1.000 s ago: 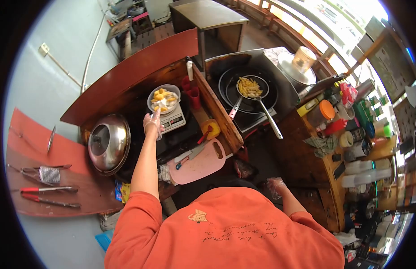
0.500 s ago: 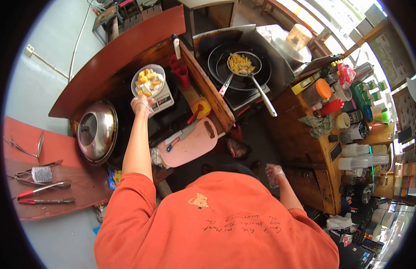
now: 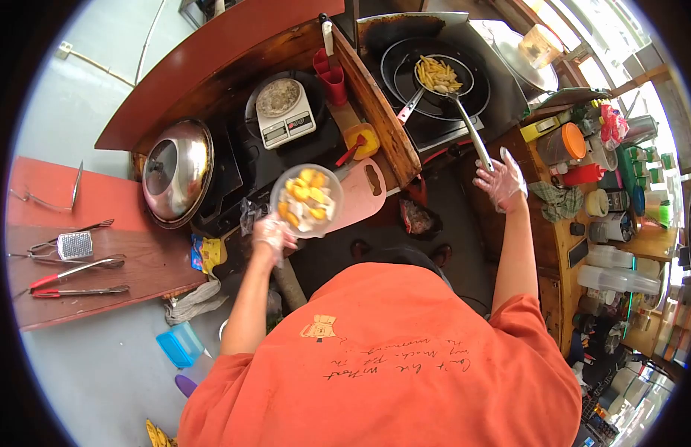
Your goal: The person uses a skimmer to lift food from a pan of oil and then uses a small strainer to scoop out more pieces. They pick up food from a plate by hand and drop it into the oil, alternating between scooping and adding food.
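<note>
The filled bowl [image 3: 334, 184] is gripped in the left hand's [image 3: 274, 235] fingers, off the scale [image 3: 287, 127]; strips [image 3: 436, 74] are held in the strainer [image 3: 472, 79], its handle [image 3: 474, 131] neared by the right hand's [image 3: 502, 181] spread fingers.

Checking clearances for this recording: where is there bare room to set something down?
The red shelf shows bare surface between the grater and domed lid. The pink board looks bare beside the held bowl; the rest is hidden. The right-hand counter is crowded with containers.
</note>
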### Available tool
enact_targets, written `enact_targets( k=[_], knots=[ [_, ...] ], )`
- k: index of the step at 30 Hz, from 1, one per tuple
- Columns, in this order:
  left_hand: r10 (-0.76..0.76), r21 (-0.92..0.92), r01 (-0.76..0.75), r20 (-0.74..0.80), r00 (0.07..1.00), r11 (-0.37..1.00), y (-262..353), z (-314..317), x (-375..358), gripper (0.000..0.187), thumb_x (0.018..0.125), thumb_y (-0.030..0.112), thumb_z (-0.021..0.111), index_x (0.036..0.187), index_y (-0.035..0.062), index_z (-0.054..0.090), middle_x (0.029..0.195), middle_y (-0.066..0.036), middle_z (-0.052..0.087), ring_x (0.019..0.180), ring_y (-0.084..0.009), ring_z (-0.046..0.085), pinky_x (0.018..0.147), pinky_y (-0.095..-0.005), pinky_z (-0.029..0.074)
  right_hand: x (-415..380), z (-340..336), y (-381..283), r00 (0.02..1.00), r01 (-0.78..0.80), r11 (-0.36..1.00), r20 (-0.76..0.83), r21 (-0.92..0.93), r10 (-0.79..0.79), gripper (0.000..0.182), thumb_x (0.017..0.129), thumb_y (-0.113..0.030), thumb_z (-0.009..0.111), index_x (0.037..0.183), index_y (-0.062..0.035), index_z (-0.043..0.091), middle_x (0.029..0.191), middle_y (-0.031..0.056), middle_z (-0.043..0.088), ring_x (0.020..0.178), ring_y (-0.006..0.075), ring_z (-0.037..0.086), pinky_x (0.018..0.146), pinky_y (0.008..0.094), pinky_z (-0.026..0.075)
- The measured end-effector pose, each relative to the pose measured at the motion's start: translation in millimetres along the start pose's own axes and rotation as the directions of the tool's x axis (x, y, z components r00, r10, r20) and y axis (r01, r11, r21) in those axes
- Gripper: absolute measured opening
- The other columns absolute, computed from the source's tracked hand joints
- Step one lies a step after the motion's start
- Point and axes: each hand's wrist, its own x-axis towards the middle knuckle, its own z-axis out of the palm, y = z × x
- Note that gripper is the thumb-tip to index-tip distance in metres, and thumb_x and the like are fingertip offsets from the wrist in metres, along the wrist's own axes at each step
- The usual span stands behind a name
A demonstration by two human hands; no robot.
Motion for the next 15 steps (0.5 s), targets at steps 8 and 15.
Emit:
enact_targets(
  k=[8, 15],
  knots=[
    [-0.069, -0.101, 0.086, 0.166, 0.984, 0.991, -96, 94, 49, 0.014, 0.093, 0.003, 0.050, 0.103, -0.0073, 0.053, 0.071, -0.017, 0.062, 0.051, -0.0255, 0.064, 0.046, -0.0364, 0.058, 17, 39, -22, 0.997, 0.012, 0.983, -0.077, -0.181, -0.027, 0.041, 0.094, -0.041, 0.059, 0.112, -0.0047, 0.056, 0.089, 0.0079, 0.067, 0.068, 0.0167, 0.060, 0.058, 0.0307, 0.055],
    [0.005, -0.009, -0.004, 0.118, 0.993, 1.000, -91, 124, 72, 0.030, 0.093, 0.011, 0.058, 0.119, -0.0043, 0.055, 0.082, -0.016, 0.066, 0.063, -0.0241, 0.067, 0.057, -0.0343, 0.059, 32, 44, -18, 0.996, -0.089, 0.951, -0.037, -0.297, 0.082, 0.026, 0.096, -0.035, 0.059, 0.093, -0.0092, 0.062, 0.065, -0.0040, 0.053, 0.046, 0.0065, 0.043, 0.041, 0.0217, 0.037]
  ],
)
